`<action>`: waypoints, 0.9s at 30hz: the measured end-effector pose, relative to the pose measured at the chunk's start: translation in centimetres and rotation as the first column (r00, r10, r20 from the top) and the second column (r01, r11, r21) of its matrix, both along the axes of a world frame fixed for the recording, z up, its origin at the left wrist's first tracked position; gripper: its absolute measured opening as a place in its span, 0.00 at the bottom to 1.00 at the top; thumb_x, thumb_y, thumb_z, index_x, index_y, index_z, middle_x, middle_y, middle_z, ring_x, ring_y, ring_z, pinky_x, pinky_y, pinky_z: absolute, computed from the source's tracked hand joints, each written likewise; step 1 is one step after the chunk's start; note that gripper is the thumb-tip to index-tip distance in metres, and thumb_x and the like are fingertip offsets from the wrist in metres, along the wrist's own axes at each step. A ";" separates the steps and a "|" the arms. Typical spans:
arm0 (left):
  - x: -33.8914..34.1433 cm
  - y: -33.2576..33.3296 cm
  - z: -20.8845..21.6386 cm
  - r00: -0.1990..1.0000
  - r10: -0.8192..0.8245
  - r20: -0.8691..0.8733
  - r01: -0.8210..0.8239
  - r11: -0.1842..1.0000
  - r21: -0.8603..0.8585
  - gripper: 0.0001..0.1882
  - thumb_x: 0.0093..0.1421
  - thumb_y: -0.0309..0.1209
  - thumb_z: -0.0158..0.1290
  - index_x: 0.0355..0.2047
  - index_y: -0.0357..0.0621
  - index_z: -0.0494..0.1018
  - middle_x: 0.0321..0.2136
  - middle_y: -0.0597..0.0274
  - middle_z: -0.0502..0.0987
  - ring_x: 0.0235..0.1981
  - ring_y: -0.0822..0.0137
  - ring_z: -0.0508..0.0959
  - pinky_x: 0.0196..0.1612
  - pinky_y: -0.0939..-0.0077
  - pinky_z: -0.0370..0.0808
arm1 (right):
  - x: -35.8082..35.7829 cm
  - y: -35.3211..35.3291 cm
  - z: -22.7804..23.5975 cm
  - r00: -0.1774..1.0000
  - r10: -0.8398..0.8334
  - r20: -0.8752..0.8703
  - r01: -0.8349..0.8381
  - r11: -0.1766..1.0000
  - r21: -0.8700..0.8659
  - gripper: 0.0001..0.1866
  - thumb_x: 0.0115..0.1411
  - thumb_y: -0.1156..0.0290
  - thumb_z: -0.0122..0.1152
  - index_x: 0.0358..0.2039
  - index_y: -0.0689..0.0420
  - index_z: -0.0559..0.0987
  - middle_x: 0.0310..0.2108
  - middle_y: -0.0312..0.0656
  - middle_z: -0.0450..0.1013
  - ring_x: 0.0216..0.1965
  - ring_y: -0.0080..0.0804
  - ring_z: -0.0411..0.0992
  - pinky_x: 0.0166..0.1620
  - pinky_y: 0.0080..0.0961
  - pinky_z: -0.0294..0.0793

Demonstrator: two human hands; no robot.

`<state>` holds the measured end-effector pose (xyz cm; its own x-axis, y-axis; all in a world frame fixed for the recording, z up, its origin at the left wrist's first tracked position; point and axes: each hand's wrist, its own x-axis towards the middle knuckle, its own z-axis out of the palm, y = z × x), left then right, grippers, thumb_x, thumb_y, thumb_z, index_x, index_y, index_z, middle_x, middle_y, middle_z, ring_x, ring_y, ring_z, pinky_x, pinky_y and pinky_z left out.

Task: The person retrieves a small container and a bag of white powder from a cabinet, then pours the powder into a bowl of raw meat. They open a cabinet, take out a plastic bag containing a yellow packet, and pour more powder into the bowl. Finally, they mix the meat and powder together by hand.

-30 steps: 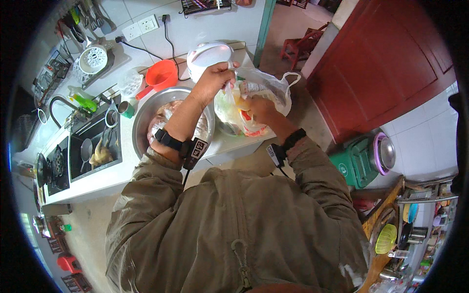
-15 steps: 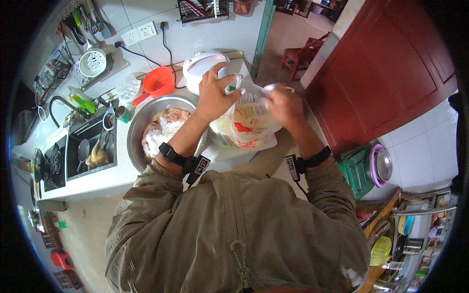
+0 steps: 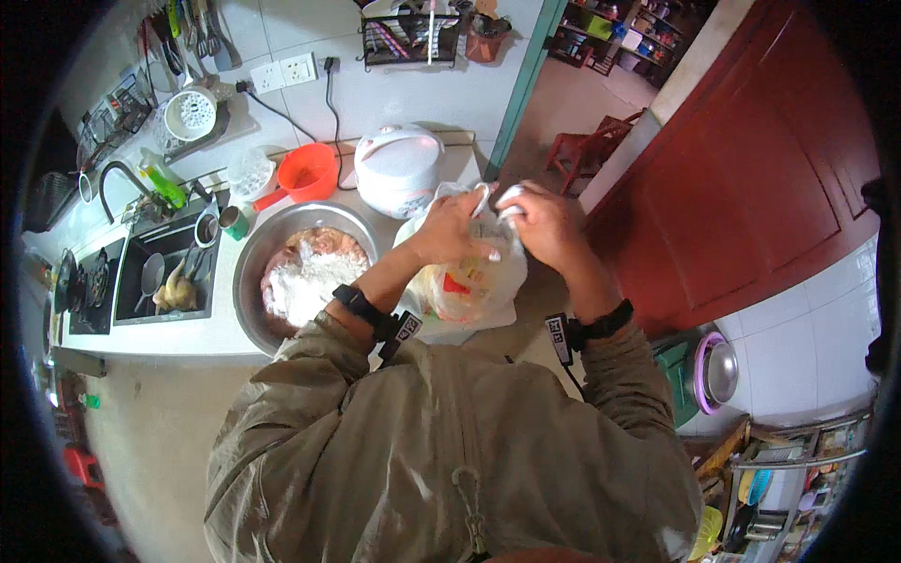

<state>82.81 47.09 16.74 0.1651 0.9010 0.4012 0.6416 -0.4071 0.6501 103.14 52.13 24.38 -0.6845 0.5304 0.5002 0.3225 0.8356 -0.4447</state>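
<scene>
A thin, whitish plastic bag (image 3: 477,287) with packaged goods showing through it stands at the counter's right end. My right hand (image 3: 551,223) is closed round a bunched white handle of the bag. On the bag's other side, my left hand (image 3: 445,231) grips the upper edge, its thumb across the plastic. To the left of my left forearm sits a wide metal basin (image 3: 246,291). It holds raw meat (image 3: 335,242) partly covered by a heap of white powder (image 3: 305,286).
A white rice cooker (image 3: 399,174) stands behind the bag, with a red ladle-like scoop (image 3: 307,173) left of it. Further left is a sink (image 3: 127,305) holding a plucked bird (image 3: 175,291) and a strainer. The red door (image 3: 723,188) is to the right.
Both hands stay on the bag. The right hand has drawn the bunched handle back and slightly inward, and my left hand has turned lower over the bag's mouth. The whole view has shifted a little.
</scene>
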 end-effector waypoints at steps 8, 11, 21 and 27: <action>0.7 2.2 -2.3 0.995 -0.009 -0.099 0.006 1.000 -0.030 0.22 0.60 0.50 0.49 0.46 0.48 0.74 0.42 0.51 0.78 0.48 0.49 0.74 0.48 0.55 0.69 | -4.4 0.1 2.0 0.948 0.316 0.025 -0.272 0.852 -0.448 0.19 0.51 0.81 0.53 0.45 0.56 0.77 0.34 0.43 0.74 0.35 0.33 0.73 0.40 0.29 0.73; 0.5 2.1 -1.6 0.996 -0.003 -0.087 -0.015 0.977 -0.214 0.26 0.65 0.53 0.43 0.44 0.43 0.74 0.35 0.45 0.78 0.39 0.45 0.78 0.42 0.57 0.73 | -1.6 2.5 0.8 0.966 0.251 -0.056 -0.246 0.839 -0.485 0.26 0.54 0.82 0.54 0.55 0.53 0.73 0.36 0.40 0.74 0.37 0.25 0.71 0.42 0.24 0.72; 0.1 1.3 1.6 0.937 -0.100 0.333 0.229 0.899 -0.373 0.29 0.69 0.55 0.36 0.48 0.41 0.71 0.34 0.60 0.77 0.29 0.72 0.73 0.31 0.76 0.73 | -0.7 3.5 -4.6 1.000 -0.018 0.025 0.025 0.956 -0.291 0.08 0.55 0.70 0.60 0.33 0.60 0.77 0.28 0.49 0.76 0.31 0.45 0.77 0.34 0.35 0.74; -2.0 2.7 0.5 0.951 -0.079 0.300 0.234 0.816 -0.528 0.27 0.69 0.53 0.39 0.46 0.41 0.71 0.36 0.56 0.77 0.32 0.71 0.75 0.34 0.75 0.73 | -1.0 1.6 -4.5 0.992 -0.126 -0.025 0.109 0.932 -0.347 0.07 0.54 0.70 0.61 0.31 0.59 0.77 0.27 0.48 0.76 0.29 0.42 0.76 0.34 0.33 0.74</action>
